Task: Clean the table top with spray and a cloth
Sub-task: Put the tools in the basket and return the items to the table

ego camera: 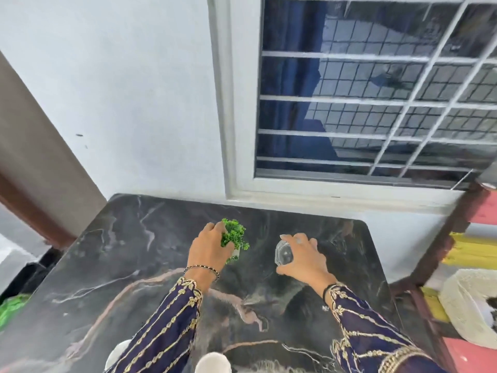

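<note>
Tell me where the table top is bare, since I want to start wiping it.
The dark table top lies bare left of the left hand, out to its left edge, and along the back edge under the window. It is crowded mid-table, where that hand grips a small green plant and the right hand a clear glass.

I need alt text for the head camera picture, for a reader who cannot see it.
A person's left hand grips a small green plant and the right hand grips a clear glass, both on a dark marble table. The table stands against a white wall below a barred window. No spray or cloth is clearly visible.
</note>
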Motion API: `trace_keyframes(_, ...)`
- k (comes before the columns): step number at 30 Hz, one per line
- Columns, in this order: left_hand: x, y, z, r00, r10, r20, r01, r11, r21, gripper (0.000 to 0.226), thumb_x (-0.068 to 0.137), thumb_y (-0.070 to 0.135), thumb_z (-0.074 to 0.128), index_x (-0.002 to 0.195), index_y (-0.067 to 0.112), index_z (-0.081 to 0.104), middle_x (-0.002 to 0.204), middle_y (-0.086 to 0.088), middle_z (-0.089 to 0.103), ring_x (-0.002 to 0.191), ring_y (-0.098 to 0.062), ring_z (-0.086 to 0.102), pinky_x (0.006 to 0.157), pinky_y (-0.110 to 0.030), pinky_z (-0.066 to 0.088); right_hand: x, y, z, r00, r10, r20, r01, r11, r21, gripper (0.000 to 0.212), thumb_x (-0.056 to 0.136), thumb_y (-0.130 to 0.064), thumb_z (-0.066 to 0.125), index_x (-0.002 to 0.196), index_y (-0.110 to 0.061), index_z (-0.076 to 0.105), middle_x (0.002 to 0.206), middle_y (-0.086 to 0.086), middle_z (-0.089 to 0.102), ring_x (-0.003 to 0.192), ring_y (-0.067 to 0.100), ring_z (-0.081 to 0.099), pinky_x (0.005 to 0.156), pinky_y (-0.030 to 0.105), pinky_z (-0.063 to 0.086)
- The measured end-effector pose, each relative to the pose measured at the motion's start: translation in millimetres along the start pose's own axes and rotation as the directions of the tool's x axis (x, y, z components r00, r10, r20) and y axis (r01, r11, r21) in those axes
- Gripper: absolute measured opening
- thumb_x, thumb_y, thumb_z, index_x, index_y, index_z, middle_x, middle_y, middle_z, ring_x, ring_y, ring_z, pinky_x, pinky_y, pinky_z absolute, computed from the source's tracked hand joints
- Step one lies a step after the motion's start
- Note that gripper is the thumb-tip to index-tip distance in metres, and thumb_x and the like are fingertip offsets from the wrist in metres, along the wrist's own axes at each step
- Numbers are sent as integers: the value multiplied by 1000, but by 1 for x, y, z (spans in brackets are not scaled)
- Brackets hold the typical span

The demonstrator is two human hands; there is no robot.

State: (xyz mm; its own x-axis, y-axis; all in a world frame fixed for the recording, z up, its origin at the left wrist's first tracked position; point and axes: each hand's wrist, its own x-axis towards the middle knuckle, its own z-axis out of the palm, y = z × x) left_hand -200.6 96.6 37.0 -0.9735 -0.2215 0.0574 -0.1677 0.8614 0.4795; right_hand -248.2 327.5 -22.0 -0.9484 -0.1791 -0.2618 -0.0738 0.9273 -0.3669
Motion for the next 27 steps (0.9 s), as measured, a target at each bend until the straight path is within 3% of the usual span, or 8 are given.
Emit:
trace_keyframes(16,67,-68,-3,995,-96,8,96,994,-47,25,80,29,62,102,18,58,95,1,55,78,-26,58,68,-34,47,84,-26,7,991,115,68,-110,991,-72,91,76,-55,76,154,-38,32,154,0,34,140,32,32,101,50,47)
trace_keyframes(20,77,-88,-9,996,-88,19,89,995,-47,26,81,29,62,103,17,59,97,-1,56,80,-27,59,70,-35,49,86,-38,8,984,159,81,-148,981,-124,95,75,-67,74,155,-39,30,161,1,27,146,34,27,112,57,32)
trace_keyframes(24,87,-113,-21,996,-94,4,94,993,-67,26,81,28,62,104,16,60,97,-2,56,80,-28,60,69,-36,49,91,-67,17,995,87,38,-76,970,-229,83,81,-67,67,152,-37,37,162,0,30,147,31,25,117,52,24)
trace_keyframes(27,95,-134,-34,995,-102,-12,101,992,-77,26,81,27,62,105,15,60,99,-2,58,84,-27,59,70,-34,45,97,-103,33,998,-9,60,19,985,-169,73,87,-58,66,151,-34,41,161,-1,32,147,31,23,119,47,26)
